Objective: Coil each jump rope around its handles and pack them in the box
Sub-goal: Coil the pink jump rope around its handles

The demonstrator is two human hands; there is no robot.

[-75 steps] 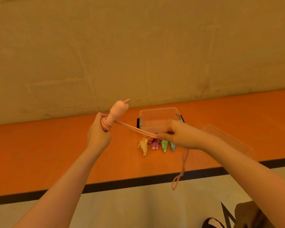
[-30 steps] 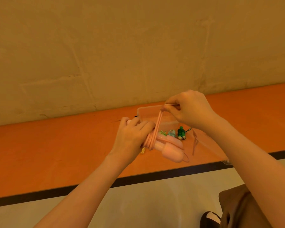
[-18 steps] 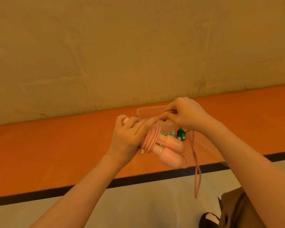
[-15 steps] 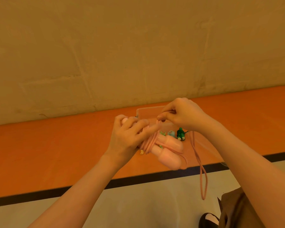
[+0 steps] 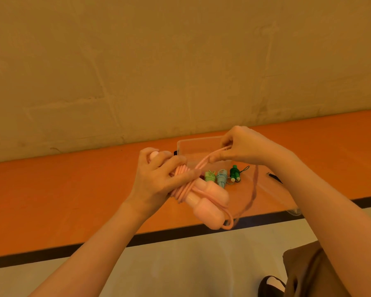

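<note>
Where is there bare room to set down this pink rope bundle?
Bare orange floor lies left of the left hand, bordered by the wall and black line. It is crowded beside the clear box, where coiled ropes lie.

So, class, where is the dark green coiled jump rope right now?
In the head view, the dark green jump rope lies on the orange floor, rightmost of three small coiled ropes, below the right hand.
</note>
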